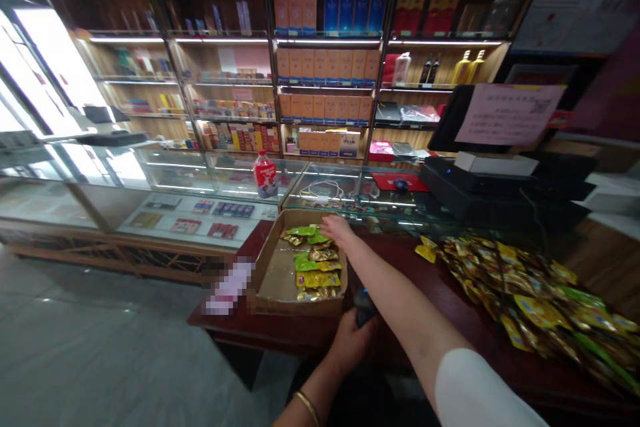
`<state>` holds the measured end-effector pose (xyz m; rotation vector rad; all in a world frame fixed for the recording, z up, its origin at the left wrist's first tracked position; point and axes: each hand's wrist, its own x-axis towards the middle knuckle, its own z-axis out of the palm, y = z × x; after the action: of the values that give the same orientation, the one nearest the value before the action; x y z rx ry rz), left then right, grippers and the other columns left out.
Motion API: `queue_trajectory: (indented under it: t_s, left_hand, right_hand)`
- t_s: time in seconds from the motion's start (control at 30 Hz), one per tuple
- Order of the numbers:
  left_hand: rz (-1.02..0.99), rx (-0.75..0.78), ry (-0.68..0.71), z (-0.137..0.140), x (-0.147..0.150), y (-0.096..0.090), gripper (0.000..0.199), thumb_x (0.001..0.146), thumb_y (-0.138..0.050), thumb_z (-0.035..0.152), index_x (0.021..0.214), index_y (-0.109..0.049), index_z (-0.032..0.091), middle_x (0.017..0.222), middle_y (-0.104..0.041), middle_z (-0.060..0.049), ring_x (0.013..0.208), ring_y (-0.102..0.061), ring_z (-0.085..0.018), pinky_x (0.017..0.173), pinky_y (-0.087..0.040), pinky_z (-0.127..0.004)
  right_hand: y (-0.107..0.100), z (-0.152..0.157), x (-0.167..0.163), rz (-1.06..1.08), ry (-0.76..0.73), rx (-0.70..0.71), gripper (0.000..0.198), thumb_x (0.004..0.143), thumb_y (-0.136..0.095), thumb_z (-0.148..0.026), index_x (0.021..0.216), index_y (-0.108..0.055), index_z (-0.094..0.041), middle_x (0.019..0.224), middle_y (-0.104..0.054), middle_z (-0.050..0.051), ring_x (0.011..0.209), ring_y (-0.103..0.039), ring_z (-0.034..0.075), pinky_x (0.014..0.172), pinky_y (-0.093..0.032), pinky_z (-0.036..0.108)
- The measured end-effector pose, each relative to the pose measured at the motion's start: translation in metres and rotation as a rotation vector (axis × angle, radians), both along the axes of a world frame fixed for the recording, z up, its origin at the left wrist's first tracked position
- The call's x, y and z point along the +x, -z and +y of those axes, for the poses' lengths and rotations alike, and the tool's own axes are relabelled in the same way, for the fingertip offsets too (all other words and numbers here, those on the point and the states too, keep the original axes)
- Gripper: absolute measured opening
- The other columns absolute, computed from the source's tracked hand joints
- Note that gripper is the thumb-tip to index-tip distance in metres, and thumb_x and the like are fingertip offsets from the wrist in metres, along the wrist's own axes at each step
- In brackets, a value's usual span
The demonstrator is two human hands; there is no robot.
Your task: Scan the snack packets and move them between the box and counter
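Note:
A shallow cardboard box (277, 280) sits on the dark red table, with several green and gold snack packets (318, 279) laid in a column along its right side. My right hand (337, 230) reaches over the box's far right corner. Its fingers are bent down onto a green snack packet (316, 236), and the fingertips are partly hidden. Below the box's near right corner, my left hand (350, 343), with a gold bangle at the wrist, is closed around a dark handheld device (366, 307) that shows a small blue light. The device's kind is unclear.
A large heap of gold, yellow and green packets (530, 300) covers the table's right side. Behind stand a monitor with a paper (505, 117), a glass counter (215, 177) and a red bottle (265, 175). Stocked shelves (327, 67) line the wall.

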<state>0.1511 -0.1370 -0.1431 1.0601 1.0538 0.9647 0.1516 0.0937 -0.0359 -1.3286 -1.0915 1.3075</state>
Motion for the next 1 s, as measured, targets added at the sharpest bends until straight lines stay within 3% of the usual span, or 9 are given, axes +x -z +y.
queue_trajectory:
  t_s: [0.2, 0.33, 0.4, 0.53, 0.6, 0.73, 0.83, 0.93, 1.0]
  left_hand:
    - [0.038, -0.007, -0.052, 0.000, 0.004, -0.004, 0.044, 0.077, -0.069, 0.059, 0.084, -0.055, 0.017, 0.051, -0.052, 0.005, 0.036, -0.048, -0.010, 0.033, -0.037, -0.020]
    - [0.037, 0.012, -0.041, 0.002, 0.005, -0.002, 0.049, 0.074, -0.068, 0.064, 0.082, -0.053, 0.018, 0.051, -0.053, 0.005, 0.035, -0.048, -0.011, 0.031, -0.035, -0.020]
    - [0.038, 0.020, -0.046, 0.002, 0.005, -0.002, 0.049, 0.074, -0.068, 0.065, 0.083, -0.053, 0.018, 0.051, -0.053, 0.005, 0.034, -0.047, -0.011, 0.031, -0.035, -0.019]
    - [0.031, 0.027, -0.055, 0.000, 0.004, -0.005, 0.049, 0.074, -0.069, 0.064, 0.084, -0.054, 0.018, 0.052, -0.053, 0.005, 0.035, -0.048, -0.010, 0.032, -0.036, -0.019]
    - [0.026, 0.030, -0.061, -0.001, 0.004, -0.008, 0.049, 0.073, -0.069, 0.063, 0.084, -0.054, 0.018, 0.053, -0.053, 0.005, 0.036, -0.048, -0.010, 0.033, -0.037, -0.019]
    - [0.037, 0.024, -0.069, -0.001, 0.004, -0.012, 0.048, 0.073, -0.069, 0.063, 0.082, -0.053, 0.018, 0.052, -0.053, 0.005, 0.036, -0.048, -0.010, 0.033, -0.038, -0.020]
    - [0.038, 0.015, -0.071, -0.002, 0.004, -0.014, 0.049, 0.072, -0.070, 0.063, 0.082, -0.053, 0.018, 0.052, -0.053, 0.005, 0.036, -0.048, -0.010, 0.032, -0.038, -0.020]
    - [0.034, 0.019, -0.074, -0.002, 0.004, -0.014, 0.050, 0.072, -0.070, 0.064, 0.083, -0.053, 0.018, 0.051, -0.053, 0.005, 0.035, -0.047, -0.010, 0.032, -0.038, -0.019]
    - [0.031, 0.026, -0.057, -0.002, 0.003, -0.014, 0.050, 0.072, -0.070, 0.063, 0.083, -0.054, 0.018, 0.051, -0.053, 0.005, 0.035, -0.047, -0.009, 0.033, -0.037, -0.018]
  right_hand:
    - [0.013, -0.038, 0.175, -0.534, 0.383, 0.027, 0.032, 0.097, -0.062, -0.036, 0.126, -0.061, -0.021, 0.131, -0.062, 0.008, 0.108, -0.065, 0.023, 0.091, -0.056, 0.044]
    - [0.050, -0.071, 0.239, -0.839, 0.491, 0.037, 0.037, 0.096, -0.064, -0.036, 0.129, -0.059, -0.020, 0.134, -0.060, 0.009, 0.113, -0.063, 0.025, 0.094, -0.054, 0.048]
    - [0.070, -0.083, 0.243, -0.947, 0.447, 0.071, 0.040, 0.095, -0.065, -0.037, 0.131, -0.058, -0.020, 0.139, -0.057, 0.009, 0.122, -0.059, 0.028, 0.102, -0.048, 0.053]
    - [0.098, -0.116, 0.228, -1.092, 0.294, 0.196, 0.039, 0.095, -0.059, -0.039, 0.128, -0.063, -0.019, 0.143, -0.058, 0.014, 0.136, -0.047, 0.034, 0.117, -0.010, 0.067]
    - [0.106, -0.143, 0.219, -1.139, 0.227, 0.272, 0.034, 0.095, -0.055, -0.039, 0.120, -0.069, -0.021, 0.136, -0.065, 0.014, 0.132, -0.052, 0.032, 0.118, -0.002, 0.064]
    - [0.114, -0.192, 0.213, -1.182, 0.183, 0.339, 0.026, 0.095, -0.051, -0.039, 0.095, -0.074, -0.027, 0.106, -0.075, 0.008, 0.108, -0.065, 0.027, 0.114, -0.022, 0.055]
    - [0.117, -0.201, 0.213, -1.175, 0.294, 0.310, 0.033, 0.091, -0.054, -0.040, 0.114, -0.069, -0.021, 0.117, -0.069, 0.016, 0.113, -0.061, 0.033, 0.103, -0.038, 0.051]
    - [0.121, -0.195, 0.210, -1.149, 0.455, 0.267, 0.072, 0.083, -0.063, -0.044, 0.145, -0.046, -0.012, 0.143, -0.050, 0.028, 0.134, -0.041, 0.047, 0.104, -0.030, 0.066]
    - [0.124, -0.191, 0.209, -1.115, 0.480, 0.265, 0.078, 0.080, -0.065, -0.046, 0.149, -0.043, -0.017, 0.145, -0.049, 0.026, 0.139, -0.035, 0.049, 0.105, -0.022, 0.073]
